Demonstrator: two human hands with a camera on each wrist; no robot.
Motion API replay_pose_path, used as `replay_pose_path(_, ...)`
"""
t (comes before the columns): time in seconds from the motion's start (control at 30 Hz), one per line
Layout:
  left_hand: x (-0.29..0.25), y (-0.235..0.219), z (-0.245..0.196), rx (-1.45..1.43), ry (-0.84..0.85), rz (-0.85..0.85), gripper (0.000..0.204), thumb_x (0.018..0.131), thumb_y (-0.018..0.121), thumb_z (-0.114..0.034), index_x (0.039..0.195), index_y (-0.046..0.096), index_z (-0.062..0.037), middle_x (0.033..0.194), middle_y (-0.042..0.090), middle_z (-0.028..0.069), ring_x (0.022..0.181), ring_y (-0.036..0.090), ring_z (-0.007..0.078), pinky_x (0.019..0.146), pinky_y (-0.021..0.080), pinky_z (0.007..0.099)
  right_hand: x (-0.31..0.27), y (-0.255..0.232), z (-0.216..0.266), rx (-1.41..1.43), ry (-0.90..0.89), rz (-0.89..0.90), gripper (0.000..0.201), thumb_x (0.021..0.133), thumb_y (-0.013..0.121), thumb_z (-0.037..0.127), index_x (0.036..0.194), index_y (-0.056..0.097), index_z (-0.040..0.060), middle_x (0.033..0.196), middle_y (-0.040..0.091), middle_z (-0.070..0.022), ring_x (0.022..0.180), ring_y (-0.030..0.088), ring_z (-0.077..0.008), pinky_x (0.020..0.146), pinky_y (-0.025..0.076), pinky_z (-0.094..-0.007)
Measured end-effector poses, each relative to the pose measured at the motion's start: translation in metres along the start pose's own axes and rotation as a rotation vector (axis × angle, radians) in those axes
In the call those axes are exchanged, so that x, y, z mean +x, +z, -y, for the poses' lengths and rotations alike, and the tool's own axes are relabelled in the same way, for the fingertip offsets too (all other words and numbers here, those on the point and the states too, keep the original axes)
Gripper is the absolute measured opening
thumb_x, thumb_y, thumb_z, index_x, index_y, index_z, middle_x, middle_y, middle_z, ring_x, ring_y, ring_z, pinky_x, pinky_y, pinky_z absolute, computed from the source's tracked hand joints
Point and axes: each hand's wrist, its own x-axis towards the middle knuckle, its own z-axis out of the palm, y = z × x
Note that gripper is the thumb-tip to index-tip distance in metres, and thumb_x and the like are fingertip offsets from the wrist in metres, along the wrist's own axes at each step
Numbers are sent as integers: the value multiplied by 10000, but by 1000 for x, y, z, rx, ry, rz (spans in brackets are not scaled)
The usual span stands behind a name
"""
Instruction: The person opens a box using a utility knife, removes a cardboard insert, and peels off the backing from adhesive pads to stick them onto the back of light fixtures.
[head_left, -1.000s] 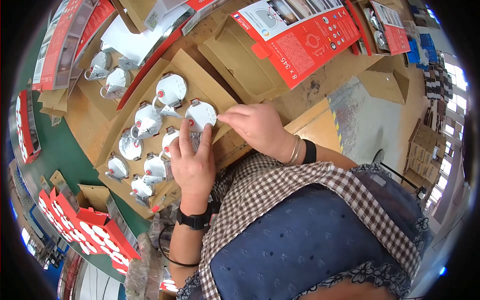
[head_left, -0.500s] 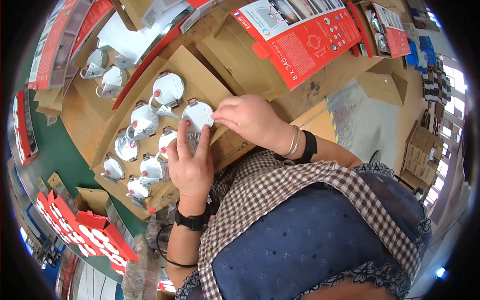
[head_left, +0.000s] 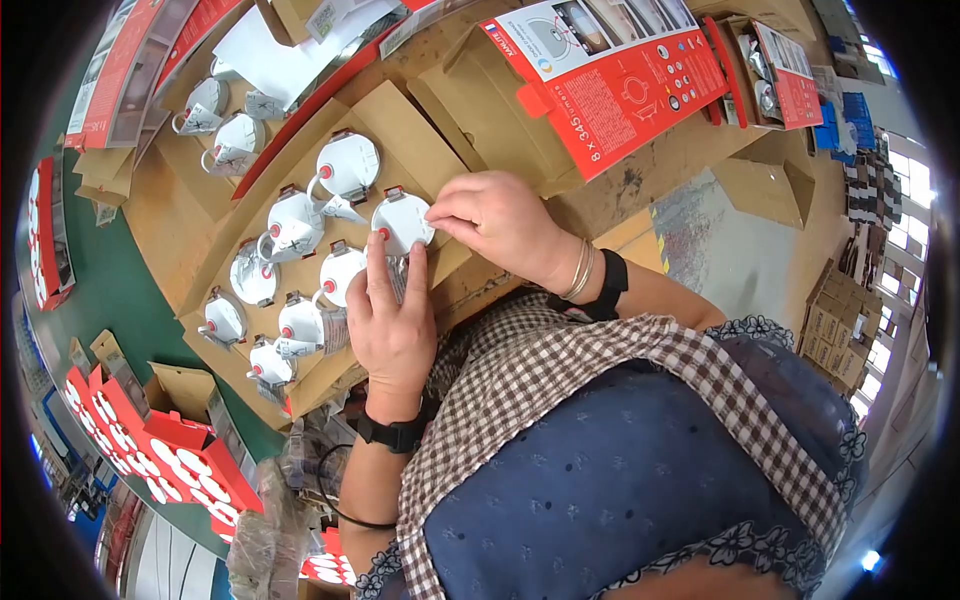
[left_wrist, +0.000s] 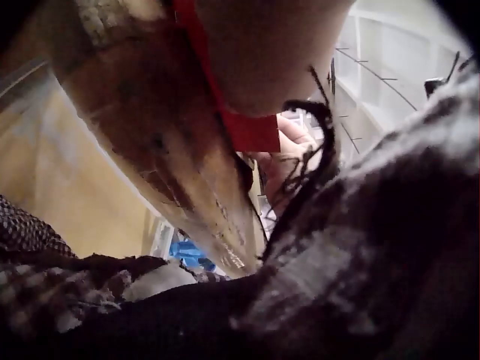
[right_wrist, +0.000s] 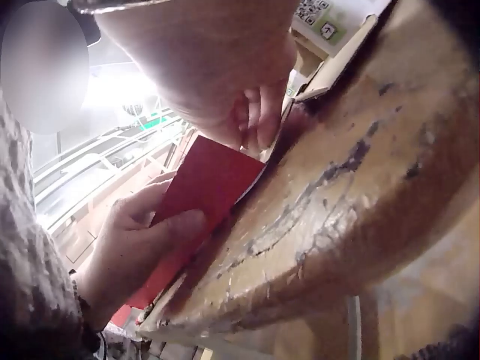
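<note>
Near the box edge lies a round white downlight (head_left: 402,222) with a red spot on its face. My left hand (head_left: 395,330) rests straight index and middle fingers on its near side. In the right wrist view, the left thumb (right_wrist: 180,229) lies over the outside of a red cardboard wall (right_wrist: 206,176), with fingers behind it. My right hand (head_left: 505,230) has its fingertips pinched together right at the downlight's rim; I cannot tell whether a small part is between them. Several similar downlights, including a nearby downlight (head_left: 348,165), sit in the brown cardboard box (head_left: 395,115).
A red printed box panel (head_left: 625,90) lies beyond the right hand. Another open box (head_left: 165,165) with downlights stands at the upper left. Red cartons (head_left: 165,445) stand on a green surface (head_left: 110,270). The wooden table edge (head_left: 600,205) is on the right.
The right hand has shifted slightly away from the body, its pinched fingertips staying at the downlight's rim. The left hand keeps its two fingers there. The head view has moved slightly.
</note>
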Motion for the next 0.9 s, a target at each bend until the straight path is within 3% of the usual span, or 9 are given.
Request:
replay_pose_path(0.2,0,-3,1,-15,-5,20,524,752,701,-36,1253,715,-188,1441,527,152,1025,574,349,878,540,401,-6,8,4,-99,-23,-45,77,842,706,110,888,720,50,886,698,-84,810,669,-280,704,533,-388)
replay_pose_path(0.53,2,-4,4,-25,-7,44,506,752,706,-31,1236,722,-180,1424,532,147,1034,573,338,870,543,396,-7,13,4,-24,54,-74,86,850,675,127,877,717,57,884,697,-81,833,664,-291,733,539,-404)
replay_pose_path(0.9,7,-5,4,-16,-14,64,512,753,704,-31,1243,715,-180,1431,523,153,1059,560,345,897,528,401,-4,15,5,19,97,-134,61,861,702,99,902,715,56,857,700,-87,760,671,-283,662,531,-366)
